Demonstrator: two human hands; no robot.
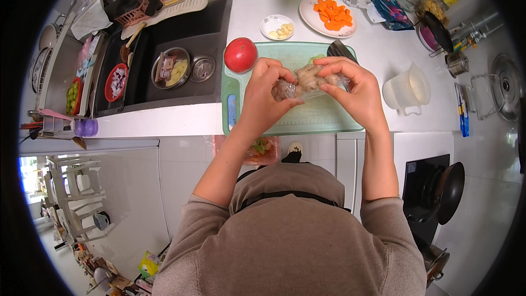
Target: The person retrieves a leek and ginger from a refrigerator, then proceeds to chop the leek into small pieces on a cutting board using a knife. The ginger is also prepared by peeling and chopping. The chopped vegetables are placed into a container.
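Observation:
Above the green cutting board, a piece of ginger root in clear plastic wrap spans the gap between my hands. My left hand pinches the wrapped end. On the other side, my right hand grips the wrap and ginger between thumb and fingers. A red tomato rests at the board's upper left corner. Behind my right hand shows the dark blade of a knife, its other end mostly hidden. A bit of pale green vegetable lies behind the ginger.
Beyond the board stand a small dish of peeled garlic cloves and a plate of sliced carrots. A plastic measuring jug is to the right. Leftward, the black sink holds a metal bowl and a red bowl of chopped onion.

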